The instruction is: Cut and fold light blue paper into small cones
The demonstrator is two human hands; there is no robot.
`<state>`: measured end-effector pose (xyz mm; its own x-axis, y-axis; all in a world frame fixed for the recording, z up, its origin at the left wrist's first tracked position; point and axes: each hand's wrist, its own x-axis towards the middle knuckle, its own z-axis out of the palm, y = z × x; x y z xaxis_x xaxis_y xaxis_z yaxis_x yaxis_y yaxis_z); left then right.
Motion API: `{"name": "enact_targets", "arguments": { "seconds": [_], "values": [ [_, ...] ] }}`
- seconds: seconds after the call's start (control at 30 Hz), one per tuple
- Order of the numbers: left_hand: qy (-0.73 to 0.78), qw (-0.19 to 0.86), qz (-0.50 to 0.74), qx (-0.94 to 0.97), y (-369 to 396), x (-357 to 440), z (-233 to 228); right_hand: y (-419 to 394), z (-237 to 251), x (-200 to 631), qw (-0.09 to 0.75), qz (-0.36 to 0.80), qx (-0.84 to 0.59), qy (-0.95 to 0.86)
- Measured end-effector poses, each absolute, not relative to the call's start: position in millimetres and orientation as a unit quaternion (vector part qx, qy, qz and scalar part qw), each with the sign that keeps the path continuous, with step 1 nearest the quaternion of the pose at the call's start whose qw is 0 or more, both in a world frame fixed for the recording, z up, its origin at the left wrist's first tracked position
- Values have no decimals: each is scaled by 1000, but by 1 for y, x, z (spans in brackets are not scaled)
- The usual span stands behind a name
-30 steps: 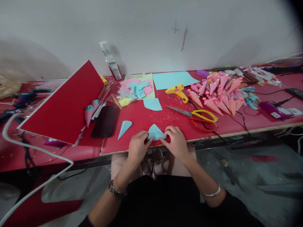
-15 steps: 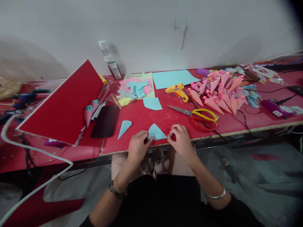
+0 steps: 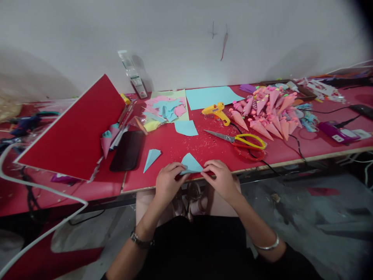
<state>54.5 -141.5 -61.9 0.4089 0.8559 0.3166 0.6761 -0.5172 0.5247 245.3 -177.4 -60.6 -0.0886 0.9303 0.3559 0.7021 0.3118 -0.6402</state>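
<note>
Two hands pinch the blue paper piece (image 3: 190, 164) nearer than the scissors (image 3: 237, 139); left hand (image 3: 167, 182) fingers clamped on its left corner, right hand (image 3: 222, 179) on its right.

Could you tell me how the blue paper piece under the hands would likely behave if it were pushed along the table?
The blue paper looks thin and flat, so probably light and floppy. Pinched by left hand and right hand, it would likely slide or buckle.

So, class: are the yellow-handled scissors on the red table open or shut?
Shut. The scissors lie flat on the red table, blades together in a single point, near the glue gun.
</note>
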Motion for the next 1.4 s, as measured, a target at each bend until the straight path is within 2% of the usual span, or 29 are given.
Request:
{"name": "enact_targets", "arguments": {
  "seconds": [0.3, 0.53, 0.83, 1.17, 1.4],
  "values": [
    [477, 132, 308, 813, -140, 55, -64, -181, -61, 248, 373, 140, -566, -721],
    [490, 120, 303, 808, -140, 55, -68, -181, -52, 248, 312, 127, -568, -751],
    [487, 120, 297, 812, -142, 56, -65, -180, -52, 228, 281, 75, -641, -710],
    [492, 158, 286, 807, -140, 57, -63, -177, -61, 228, 301, 74, -639, -704],
    [537, 89, 247, 801, -141, 58, -60, -177, -56, 227, 292, 90, -653, -693]
  ]
}}
